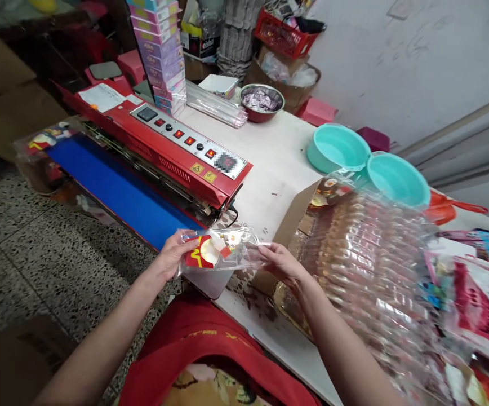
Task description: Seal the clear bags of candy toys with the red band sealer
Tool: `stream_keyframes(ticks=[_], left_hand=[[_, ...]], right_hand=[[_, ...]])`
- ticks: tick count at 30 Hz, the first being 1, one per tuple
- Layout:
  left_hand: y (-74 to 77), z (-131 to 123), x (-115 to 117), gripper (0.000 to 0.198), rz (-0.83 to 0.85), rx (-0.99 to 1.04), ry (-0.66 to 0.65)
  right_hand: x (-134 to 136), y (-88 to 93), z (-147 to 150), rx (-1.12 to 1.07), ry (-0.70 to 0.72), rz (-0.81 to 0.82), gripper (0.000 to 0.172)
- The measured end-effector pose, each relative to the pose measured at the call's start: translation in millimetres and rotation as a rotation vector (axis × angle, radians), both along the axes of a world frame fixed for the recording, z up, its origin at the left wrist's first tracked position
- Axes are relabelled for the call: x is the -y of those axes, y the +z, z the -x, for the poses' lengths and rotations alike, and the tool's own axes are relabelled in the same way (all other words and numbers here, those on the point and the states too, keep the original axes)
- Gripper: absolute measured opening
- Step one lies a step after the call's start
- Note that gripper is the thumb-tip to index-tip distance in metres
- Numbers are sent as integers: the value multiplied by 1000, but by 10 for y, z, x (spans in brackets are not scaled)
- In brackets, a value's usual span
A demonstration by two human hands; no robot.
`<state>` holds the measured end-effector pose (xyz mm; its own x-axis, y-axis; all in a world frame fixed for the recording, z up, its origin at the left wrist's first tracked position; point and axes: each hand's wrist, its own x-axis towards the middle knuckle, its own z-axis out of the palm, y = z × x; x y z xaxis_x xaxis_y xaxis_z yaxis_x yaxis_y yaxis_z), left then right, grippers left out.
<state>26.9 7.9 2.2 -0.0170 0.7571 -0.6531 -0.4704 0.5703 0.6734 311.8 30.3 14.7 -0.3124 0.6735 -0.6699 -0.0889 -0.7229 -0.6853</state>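
A clear plastic bag [221, 248] with a red and yellow printed piece and small white and red items inside is stretched between my two hands. My left hand [174, 251] grips its left end, thumb on top. The right end is pinched by my right hand [282, 260]. Just beyond my left hand lies the blue conveyor belt [121, 186] of a red sealing machine [164, 146]. Close to my right hand stands a cardboard box [297, 211] packed with rows of similar filled clear bags [367, 265].
Two turquoise basins [337, 148] stand behind the box. Farther back are a metal bowl [262, 101] of small packets, clear plastic tubes [214, 104] and a tall stack of coloured boxes [160, 62]. Assorted plastic packaging [476, 299] lies at the right. A filled bag [52, 137] sits at the belt's far end.
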Motion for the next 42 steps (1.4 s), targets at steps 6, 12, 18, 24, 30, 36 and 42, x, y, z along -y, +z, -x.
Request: stream_keyframes(ticks=[6, 12, 18, 24, 30, 36, 42], left_hand=[[-145, 250, 96, 49, 28, -141, 329], [-262, 564, 100, 32, 70, -393, 256], [-322, 1099, 86, 26, 88, -694, 234], [-85, 751, 113, 68, -441, -1617, -176], [-117, 17, 82, 83, -789, -1477, -1039], [-239, 61, 65, 75, -788, -1486, -1060], [-259, 76, 84, 79, -783, -1499, -1045]], right_hand=[[-7, -267, 306, 125, 9, -50, 40], [63, -330, 249, 292, 57, -41, 47], [70, -399, 127, 409, 48, 3, 51], [156, -342, 202, 786, 8, -422, 51], [266, -256, 683, 1076, 283, -1047, 29], [269, -214, 477, 1024, 453, -1156, 18], [281, -179, 160, 1023, 558, -1115, 19]])
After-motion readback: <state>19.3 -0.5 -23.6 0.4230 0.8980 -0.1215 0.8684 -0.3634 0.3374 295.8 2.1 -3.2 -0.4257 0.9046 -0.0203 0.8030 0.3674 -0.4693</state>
